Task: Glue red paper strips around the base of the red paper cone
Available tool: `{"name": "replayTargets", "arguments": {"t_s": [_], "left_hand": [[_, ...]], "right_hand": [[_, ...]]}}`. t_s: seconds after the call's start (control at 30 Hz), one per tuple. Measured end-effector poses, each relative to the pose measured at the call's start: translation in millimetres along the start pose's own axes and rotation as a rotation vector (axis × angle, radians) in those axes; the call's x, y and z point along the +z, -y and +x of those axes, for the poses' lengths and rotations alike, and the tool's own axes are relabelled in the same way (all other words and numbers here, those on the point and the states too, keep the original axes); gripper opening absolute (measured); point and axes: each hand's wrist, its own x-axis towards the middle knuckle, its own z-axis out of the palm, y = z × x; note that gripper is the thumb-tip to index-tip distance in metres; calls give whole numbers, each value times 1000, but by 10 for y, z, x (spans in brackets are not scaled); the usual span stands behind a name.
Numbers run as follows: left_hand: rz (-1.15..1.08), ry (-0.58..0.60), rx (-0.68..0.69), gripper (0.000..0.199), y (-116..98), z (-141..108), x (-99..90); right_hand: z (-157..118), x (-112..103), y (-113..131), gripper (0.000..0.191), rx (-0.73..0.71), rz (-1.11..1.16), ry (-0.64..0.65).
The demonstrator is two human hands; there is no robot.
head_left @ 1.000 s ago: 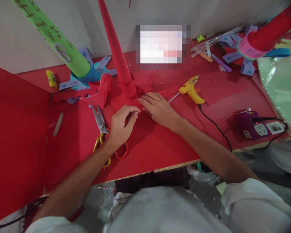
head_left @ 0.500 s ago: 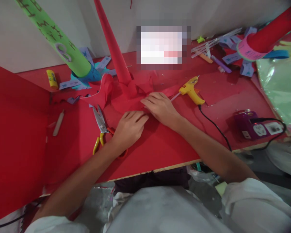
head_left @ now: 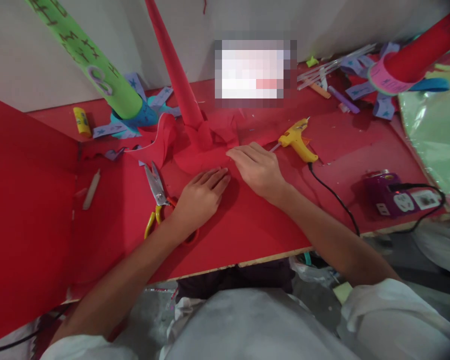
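A red paper piece [head_left: 202, 159] lies at the middle of the table, at the foot of a tall red paper cone [head_left: 180, 90] with curled paper strips round its base. My left hand [head_left: 200, 197] rests palm down on the red surface, fingers stretched out and their tips at the near edge of the paper. At the paper's right end, my right hand [head_left: 258, 170] has its fingers drawn together on the edge; the thumb is hidden. Scissors [head_left: 156, 192] with yellow and orange handles lie beside my left hand, partly under the forearm.
A yellow glue gun [head_left: 298, 142] lies right of my right hand, its cord running to a purple power adapter [head_left: 384, 195]. A green paper tube [head_left: 108, 75] and glue stick [head_left: 82, 122] stand at back left. A red board [head_left: 26, 215] rises at left.
My right hand has shifted slightly right along the paper's edge. The fingers of my left hand have straightened and flattened against the surface.
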Motion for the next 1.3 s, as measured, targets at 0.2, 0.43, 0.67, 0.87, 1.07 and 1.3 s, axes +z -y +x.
{"name": "replayTargets", "arguments": {"t_s": [0.2, 0.43, 0.67, 0.87, 1.07, 1.3], "left_hand": [[-69, -19, -10, 36, 8, 12, -20], [-289, -215, -289, 19, 56, 7, -43], [-590, -250, -123, 27, 123, 31, -152], [-681, -184, -83, 13, 155, 40, -139], [-655, -120, -209, 27, 123, 40, -136], [-840, -10, -204, 20, 99, 26, -180]], "right_hand": [[-38, -34, 152, 33, -84, 87, -24], [-65, -158, 250, 35, -117, 212, -48], [-100, -212, 348, 31, -383, 385, -150], [-91, -271, 434, 24, -275, 507, -250], [6, -284, 372, 6, 264, 695, -385], [126, -104, 135, 20, 543, 854, -513]]}}
